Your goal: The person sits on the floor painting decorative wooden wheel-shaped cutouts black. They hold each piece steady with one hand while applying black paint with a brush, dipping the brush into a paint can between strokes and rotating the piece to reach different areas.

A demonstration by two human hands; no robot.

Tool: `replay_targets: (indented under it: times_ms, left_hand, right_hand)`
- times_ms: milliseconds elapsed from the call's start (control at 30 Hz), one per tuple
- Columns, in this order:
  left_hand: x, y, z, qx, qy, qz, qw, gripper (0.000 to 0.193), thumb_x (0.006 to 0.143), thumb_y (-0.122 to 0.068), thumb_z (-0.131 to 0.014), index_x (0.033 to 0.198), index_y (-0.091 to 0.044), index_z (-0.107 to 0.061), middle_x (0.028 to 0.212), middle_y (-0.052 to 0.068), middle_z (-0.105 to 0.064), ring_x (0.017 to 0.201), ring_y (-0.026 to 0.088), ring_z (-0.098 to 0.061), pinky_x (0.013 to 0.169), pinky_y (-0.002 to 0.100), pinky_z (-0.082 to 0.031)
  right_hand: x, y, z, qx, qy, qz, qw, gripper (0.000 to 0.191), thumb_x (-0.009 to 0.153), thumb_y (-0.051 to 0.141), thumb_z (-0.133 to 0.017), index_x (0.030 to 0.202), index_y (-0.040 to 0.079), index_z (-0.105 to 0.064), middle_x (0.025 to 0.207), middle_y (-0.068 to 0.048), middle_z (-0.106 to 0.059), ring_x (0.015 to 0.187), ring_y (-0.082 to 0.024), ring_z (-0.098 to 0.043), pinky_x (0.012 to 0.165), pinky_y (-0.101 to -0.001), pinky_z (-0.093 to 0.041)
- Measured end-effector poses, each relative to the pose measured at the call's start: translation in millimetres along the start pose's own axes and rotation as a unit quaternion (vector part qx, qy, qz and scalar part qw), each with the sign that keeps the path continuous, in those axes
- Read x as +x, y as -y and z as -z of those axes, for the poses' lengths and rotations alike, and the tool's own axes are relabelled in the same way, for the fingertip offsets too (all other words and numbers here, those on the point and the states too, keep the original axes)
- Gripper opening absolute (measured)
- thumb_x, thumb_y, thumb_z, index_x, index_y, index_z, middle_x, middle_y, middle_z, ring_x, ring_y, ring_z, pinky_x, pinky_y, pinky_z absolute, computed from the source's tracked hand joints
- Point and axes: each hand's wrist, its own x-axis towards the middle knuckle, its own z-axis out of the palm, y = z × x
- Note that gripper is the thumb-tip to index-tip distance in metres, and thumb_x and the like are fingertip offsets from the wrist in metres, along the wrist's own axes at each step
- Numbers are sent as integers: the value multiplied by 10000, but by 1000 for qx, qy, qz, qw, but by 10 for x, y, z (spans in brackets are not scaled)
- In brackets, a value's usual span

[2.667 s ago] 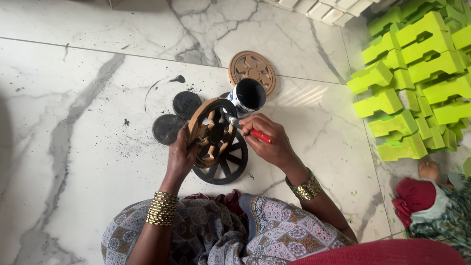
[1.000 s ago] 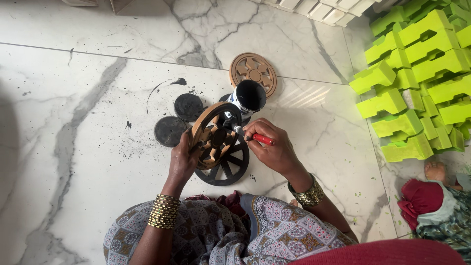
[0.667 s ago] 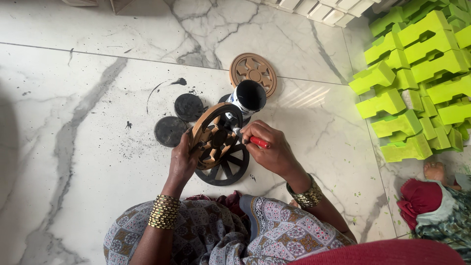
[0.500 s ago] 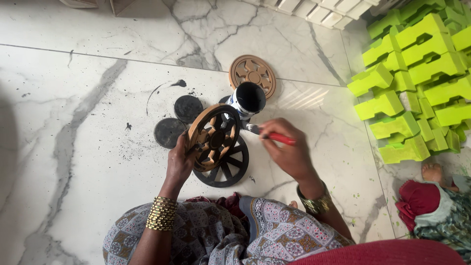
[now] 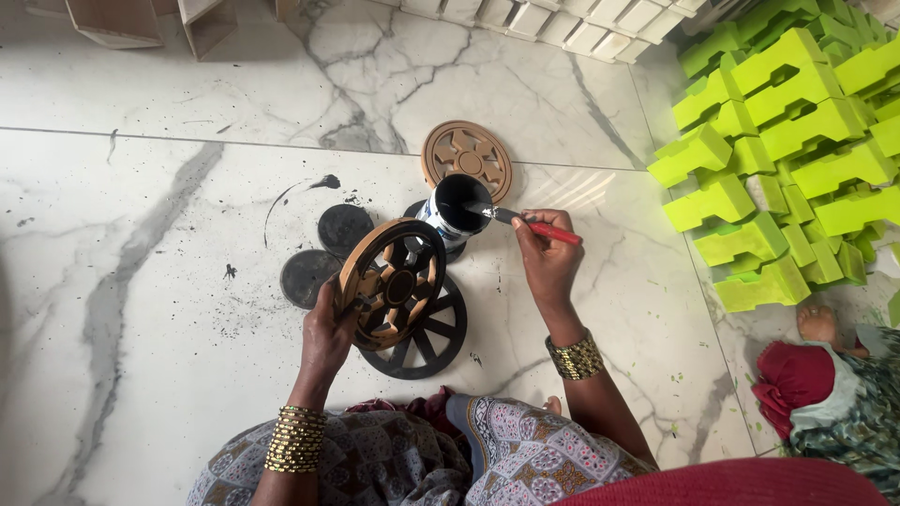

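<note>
Pinched in your right hand (image 5: 547, 258), the red brush (image 5: 534, 225) dipped into the paint tin (image 5: 457, 204); beside it your left hand (image 5: 330, 328) gripped the half-blackened wooden wheel (image 5: 394, 281), needing more strokes next.

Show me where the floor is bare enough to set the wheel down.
Bare marble floor lies left of the two black round discs, and between the right hand and the green foam blocks. Crowded: around the metal paint can, black spoked wheel and left hand.

Brown wheel (image 5: 392, 284) part-painted black, red-handled brush (image 5: 536, 226), black-filled can (image 5: 454, 205), lime-green blocks (image 5: 787, 141), grey-veined, seemingly marble floor (image 5: 141, 234).
</note>
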Motion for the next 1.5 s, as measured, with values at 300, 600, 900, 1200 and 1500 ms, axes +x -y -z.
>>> replay_targets:
  times_ms: [300, 600, 900, 1200, 1500]
  left_hand:
    - [33, 3, 59, -24, 2, 11, 1000, 516, 921, 21, -602, 1420, -24, -481, 1111, 201, -749, 988, 285, -768, 767, 393, -652]
    - [41, 7, 28, 0, 3, -13, 1000, 492, 917, 25, -610, 1391, -9, -483, 1076, 221, -753, 979, 306, -776, 757, 398, -653]
    - [8, -48, -54, 47, -5, -37, 998, 513, 903, 18, -625, 1389, 18, -459, 1044, 254, -742, 941, 346, -771, 707, 417, -645]
    - [24, -18, -67, 47, -18, -31, 998, 504, 904, 4, -637, 1381, 8, -477, 1038, 260, -746, 928, 351, -774, 710, 434, -640]
    - [22, -42, -55, 35, -21, -36, 998, 520, 902, 18, -631, 1394, 17, -465, 1053, 259, -741, 948, 337, -773, 727, 421, -632]
  right_hand:
    - [81, -442, -353, -95, 64, -32, 993, 164, 929, 65, -782, 985, 9, -639, 905, -51, -735, 775, -66, -679, 682, -206, -557]
    - [113, -411, 242, 188, -95, -181, 961, 204, 950, 117, -745, 1032, 15, -588, 922, -85, -704, 815, -204, -739, 692, -332, -653]
    - [-39, -787, 749, 333, -171, -341, 862, 241, 911, 153, -771, 1009, 0, -611, 912, -163, -713, 804, -317, -756, 756, -393, -662]
    - [-292, -171, 615, 276, -35, -234, 932, 199, 985, 126, -722, 1050, 21, -565, 951, -134, -689, 837, -250, -727, 761, -384, -664]
    - [-568, 256, 162, 138, 137, -53, 979, 178, 958, -46, -680, 1061, 10, -547, 1174, -152, -677, 1016, -190, -701, 824, -305, -620]
